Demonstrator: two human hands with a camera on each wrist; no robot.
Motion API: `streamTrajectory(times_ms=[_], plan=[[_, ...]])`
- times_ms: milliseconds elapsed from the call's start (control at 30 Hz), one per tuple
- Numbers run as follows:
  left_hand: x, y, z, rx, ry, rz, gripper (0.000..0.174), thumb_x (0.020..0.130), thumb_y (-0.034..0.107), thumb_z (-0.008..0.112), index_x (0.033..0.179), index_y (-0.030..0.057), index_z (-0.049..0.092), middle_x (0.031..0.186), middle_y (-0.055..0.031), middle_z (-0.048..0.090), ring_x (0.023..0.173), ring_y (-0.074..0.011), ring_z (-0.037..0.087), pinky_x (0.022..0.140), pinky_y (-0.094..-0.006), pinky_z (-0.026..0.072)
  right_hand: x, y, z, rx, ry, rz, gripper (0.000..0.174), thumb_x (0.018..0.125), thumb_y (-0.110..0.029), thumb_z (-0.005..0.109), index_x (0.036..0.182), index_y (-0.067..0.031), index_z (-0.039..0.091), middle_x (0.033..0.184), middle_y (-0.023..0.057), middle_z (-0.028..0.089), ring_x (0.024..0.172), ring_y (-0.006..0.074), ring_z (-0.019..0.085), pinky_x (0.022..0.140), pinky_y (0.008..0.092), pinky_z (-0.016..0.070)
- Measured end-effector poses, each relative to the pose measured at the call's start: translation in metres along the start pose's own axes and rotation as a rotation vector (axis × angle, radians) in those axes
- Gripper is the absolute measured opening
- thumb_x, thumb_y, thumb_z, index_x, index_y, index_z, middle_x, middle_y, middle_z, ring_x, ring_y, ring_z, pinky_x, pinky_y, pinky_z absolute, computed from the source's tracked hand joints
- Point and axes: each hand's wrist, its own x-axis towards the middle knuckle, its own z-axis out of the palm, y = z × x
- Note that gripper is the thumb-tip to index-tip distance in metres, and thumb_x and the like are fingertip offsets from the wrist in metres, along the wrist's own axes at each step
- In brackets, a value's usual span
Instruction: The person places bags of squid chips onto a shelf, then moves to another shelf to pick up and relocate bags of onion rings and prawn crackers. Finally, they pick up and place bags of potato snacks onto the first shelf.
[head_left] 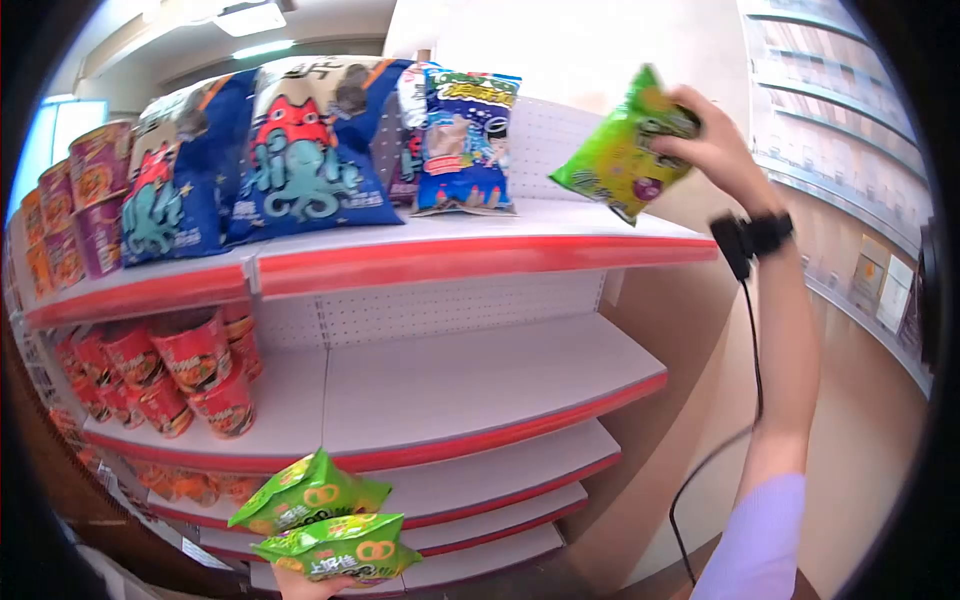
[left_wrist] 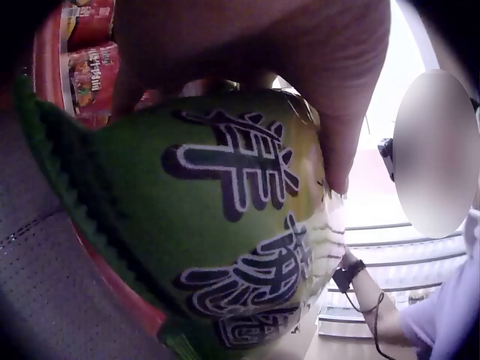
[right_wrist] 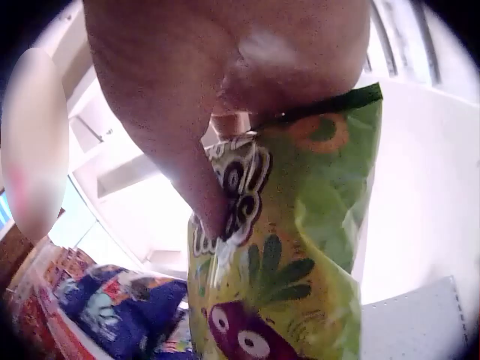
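In the head view, the right hand grips a green and yellow snack bag, held tilted above the right end of the top shelf. The right wrist view shows the thumb of that hand pressed on the front of the bag. Low in the head view, the left hand holds two green bags, one in front of the other. A green bag fills much of the left wrist view, under the curled left hand.
The top shelf bears big blue snack bags, a smaller blue bag and purple cups. Red cups stand stacked on the shelf below. A black cable hangs from the right wrist.
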Motion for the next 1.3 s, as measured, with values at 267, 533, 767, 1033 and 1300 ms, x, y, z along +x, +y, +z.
streamTrajectory(times_ms=[267,533,767,1033,1300], plan=[[0.003,-0.021,-0.004,0.037,0.221,-0.024,0.073,0.064,0.018,0.089,0.122,-0.0031,0.049,0.113,-0.0115,0.059,0.098,-0.0224,0.058,0.084,-0.0340,0.0482,0.117,0.070,0.074,-0.273,-0.303,0.253,0.056,0.062,-0.025,0.078,0.113,-0.0128,0.061,0.106,0.0078,0.066,0.098,0.0207,0.061,0.086,0.0335,0.0466],[0.000,-0.021,0.016,0.099,0.435,0.059,0.079,0.062,0.027,0.089,0.123,-0.0034,0.048,0.114,-0.0121,0.058,0.098,-0.0203,0.058,0.084,-0.0334,0.0479,0.180,0.104,0.135,-0.121,-0.612,0.252,0.048,0.067,-0.018,0.077,0.110,-0.0089,0.060,0.106,0.0101,0.066,0.096,0.0209,0.063,0.080,0.0334,0.0505],[0.001,-0.016,0.047,0.092,0.466,0.057,0.079,0.062,0.025,0.090,0.123,-0.0035,0.048,0.114,-0.0119,0.058,0.099,-0.0203,0.058,0.085,-0.0332,0.0477,0.186,0.122,0.167,-0.169,-0.786,0.224,0.068,0.069,-0.029,0.076,0.131,-0.0134,0.051,0.123,0.0106,0.059,0.115,0.0208,0.054,0.095,0.0329,0.0424],[0.005,0.000,0.059,0.070,0.444,-0.015,0.081,0.061,0.023,0.091,0.124,-0.0033,0.048,0.115,-0.0117,0.059,0.099,-0.0204,0.059,0.084,-0.0334,0.0486,0.194,0.158,0.185,-0.204,-0.692,0.129,0.069,0.071,-0.031,0.075,0.132,-0.0124,0.049,0.131,0.0154,0.053,0.118,0.0238,0.051,0.098,0.0344,0.0404],[0.023,0.000,0.066,0.038,0.309,-0.063,0.070,0.061,0.017,0.090,0.117,-0.0034,0.054,0.109,-0.0105,0.062,0.096,-0.0202,0.061,0.082,-0.0331,0.0499,0.175,0.086,0.087,0.344,0.109,-0.359,0.033,0.089,-0.021,0.058,0.117,-0.0035,0.060,0.095,0.0101,0.068,0.094,0.0149,0.062,0.087,0.0257,0.0447]])
